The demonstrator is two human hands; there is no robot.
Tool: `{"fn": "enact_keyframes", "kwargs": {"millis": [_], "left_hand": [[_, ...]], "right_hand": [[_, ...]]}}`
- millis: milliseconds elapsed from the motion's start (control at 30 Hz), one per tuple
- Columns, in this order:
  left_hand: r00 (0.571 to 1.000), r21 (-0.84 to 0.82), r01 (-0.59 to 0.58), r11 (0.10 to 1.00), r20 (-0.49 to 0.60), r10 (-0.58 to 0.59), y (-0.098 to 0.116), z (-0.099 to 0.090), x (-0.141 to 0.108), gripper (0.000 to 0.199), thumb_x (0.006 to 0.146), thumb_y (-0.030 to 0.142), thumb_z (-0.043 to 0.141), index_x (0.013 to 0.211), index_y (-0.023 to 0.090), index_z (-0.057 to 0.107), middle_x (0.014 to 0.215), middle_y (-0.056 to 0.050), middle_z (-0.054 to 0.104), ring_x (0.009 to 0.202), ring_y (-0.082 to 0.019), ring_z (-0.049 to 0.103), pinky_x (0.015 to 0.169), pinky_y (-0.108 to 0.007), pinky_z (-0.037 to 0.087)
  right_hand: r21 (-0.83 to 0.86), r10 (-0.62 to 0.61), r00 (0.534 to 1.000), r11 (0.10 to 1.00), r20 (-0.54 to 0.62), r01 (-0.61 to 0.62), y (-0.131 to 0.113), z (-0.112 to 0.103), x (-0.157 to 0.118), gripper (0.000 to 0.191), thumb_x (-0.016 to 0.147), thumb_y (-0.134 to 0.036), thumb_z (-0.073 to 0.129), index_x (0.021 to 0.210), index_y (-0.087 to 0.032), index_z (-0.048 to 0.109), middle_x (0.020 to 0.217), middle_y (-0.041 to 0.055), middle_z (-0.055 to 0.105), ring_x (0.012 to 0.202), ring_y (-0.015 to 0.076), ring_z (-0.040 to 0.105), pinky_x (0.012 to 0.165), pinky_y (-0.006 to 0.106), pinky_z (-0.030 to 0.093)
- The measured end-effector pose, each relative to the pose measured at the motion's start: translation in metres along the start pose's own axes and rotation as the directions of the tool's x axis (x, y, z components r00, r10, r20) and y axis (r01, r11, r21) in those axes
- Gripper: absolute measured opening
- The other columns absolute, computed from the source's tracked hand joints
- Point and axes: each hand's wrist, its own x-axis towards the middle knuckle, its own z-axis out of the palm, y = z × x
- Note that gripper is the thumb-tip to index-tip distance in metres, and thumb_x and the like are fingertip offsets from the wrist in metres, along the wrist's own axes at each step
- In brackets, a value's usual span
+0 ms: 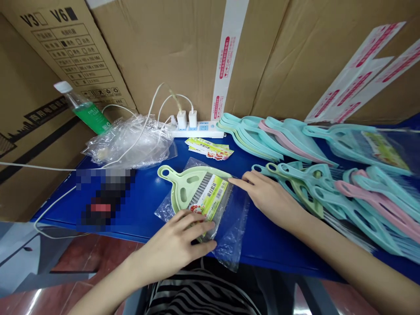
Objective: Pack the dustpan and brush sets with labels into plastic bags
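Observation:
In front of me on the blue table lies a pale green dustpan [184,180], its looped handle pointing to the left. A brush [202,191] with grey bristles and a yellow-green label card [215,197] rest on it. A clear plastic bag [234,236] surrounds part of this set and spreads past its lower right edge. My left hand [183,240] curves over the lower edge of the set, thumb apart from the fingers. At the upper right corner my right hand [269,197] touches the set with one finger stretched out; its other fingers are bent.
Blue and pink dustpans [292,135] are stacked at the back right, with several brushes [315,188] before them. Loose label cards [210,148], crumpled clear bags [131,142], a power strip [200,131] and a green-labelled bottle [90,114] stand or lie behind. Cardboard boxes [183,48] wall the back.

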Motion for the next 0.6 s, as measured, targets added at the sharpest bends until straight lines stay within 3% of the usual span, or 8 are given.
{"fn": "enact_keyframes", "kwargs": {"millis": [167,400,600], "left_hand": [[1.000,-0.004,-0.014,1.000,0.012,0.014,-0.009,-0.007,-0.002,0.021,0.098,0.019,0.047,0.097,0.020,0.067,0.116,-0.002,0.070,0.119,-0.022,0.058,0.104,-0.038,0.046],[0.994,-0.035,0.081,0.996,0.080,-0.078,-0.023,-0.017,-0.006,0.021,0.096,0.014,0.046,0.097,0.019,0.066,0.119,-0.006,0.069,0.122,-0.023,0.057,0.104,-0.043,0.047],[0.990,-0.031,0.119,0.992,0.081,-0.116,-0.035,-0.019,-0.008,0.024,0.097,0.014,0.042,0.095,0.018,0.066,0.118,-0.008,0.070,0.121,-0.021,0.058,0.102,-0.039,0.050]], "right_hand": [[-0.012,0.024,1.000,1.000,0.001,-0.024,-0.003,-0.004,-0.015,0.040,0.081,0.001,0.037,0.104,-0.016,0.065,0.078,0.0061,0.061,0.074,0.0205,0.060,0.063,0.030,0.048],[0.134,0.107,0.993,0.984,0.059,-0.114,-0.007,-0.007,-0.025,0.034,0.082,-0.004,0.035,0.101,-0.019,0.060,0.084,0.0064,0.067,0.079,0.0217,0.065,0.068,0.033,0.051],[0.267,0.164,0.980,0.945,0.111,-0.188,-0.015,-0.009,-0.031,0.028,0.080,-0.005,0.036,0.092,-0.022,0.055,0.082,0.0058,0.067,0.075,0.0204,0.066,0.064,0.032,0.051]]}}
